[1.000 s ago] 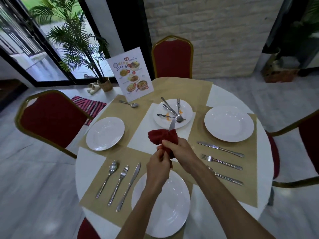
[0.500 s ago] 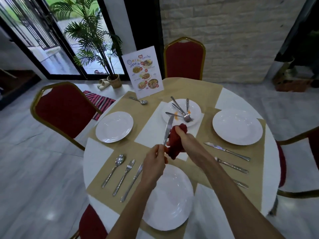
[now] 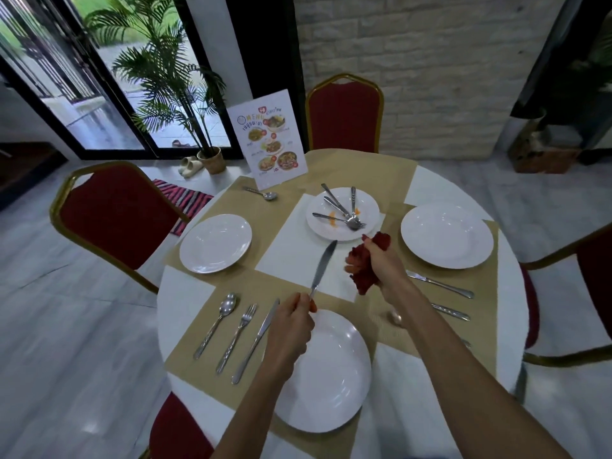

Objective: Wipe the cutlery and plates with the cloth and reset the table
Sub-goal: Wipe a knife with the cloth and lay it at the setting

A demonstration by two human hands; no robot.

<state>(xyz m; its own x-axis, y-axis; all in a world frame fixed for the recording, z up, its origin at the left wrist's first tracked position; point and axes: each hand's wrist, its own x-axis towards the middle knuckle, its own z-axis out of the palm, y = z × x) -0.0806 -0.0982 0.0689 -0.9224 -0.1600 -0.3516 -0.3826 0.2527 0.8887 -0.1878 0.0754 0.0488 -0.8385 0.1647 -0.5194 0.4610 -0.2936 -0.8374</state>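
Note:
My left hand (image 3: 291,321) pinches the handle of a table knife (image 3: 323,267), its blade pointing up and away over the white centre mat. My right hand (image 3: 381,263) grips a crumpled red cloth (image 3: 364,270) just right of the blade, apart from it. A stained plate (image 3: 342,215) at the centre back holds several pieces of used cutlery (image 3: 346,212). A clean white plate (image 3: 326,372) lies under my left wrist, with a spoon (image 3: 217,323), fork (image 3: 236,337) and knife (image 3: 256,339) to its left.
White plates sit at the left (image 3: 215,242) and right (image 3: 447,235) places. A knife (image 3: 440,284) and more cutlery lie by my right forearm. A small spoon (image 3: 263,193) lies before the menu card (image 3: 268,140). Red chairs (image 3: 112,213) ring the round table (image 3: 182,293).
The cloth has come off the knife: my right hand moved right with it, and my left hand now holds the bare knife out over the white mat.

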